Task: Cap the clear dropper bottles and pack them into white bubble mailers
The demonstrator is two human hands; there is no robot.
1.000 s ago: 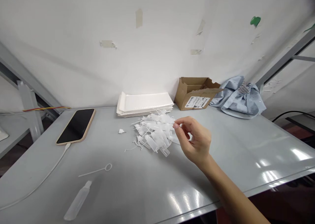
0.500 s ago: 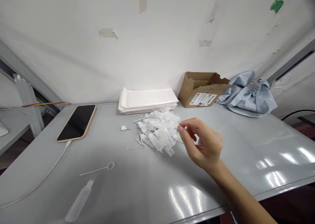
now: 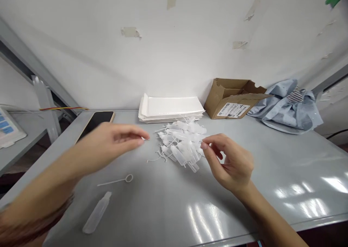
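My left hand [image 3: 114,142] reaches in over the table, blurred a little. Its thumb and index finger close on the small white needle-tip cap [image 3: 145,139], of which only a bit with the thin needle shows. At the right edge of a heap of translucent squeeze bottles [image 3: 179,154], my right hand [image 3: 231,163] holds thumb and index finger pinched together. What lies between those fingertips, if anything, is hidden. Nearer me on the left lie a single translucent bottle [image 3: 97,213] and a white stick with a ring end [image 3: 128,178].
White padded envelopes [image 3: 171,107] are stacked by the wall, beside an open cardboard box [image 3: 231,98]. Light blue cloth [image 3: 290,111] lies at the right. A phone [image 3: 99,120] is partly behind my left forearm. The grey table [image 3: 163,210] has a front edge toward me.
My left hand has come into view from the left and closed on the needle-tip cap that lay on the table. My right hand stays by the heap. The view has shifted slightly left.
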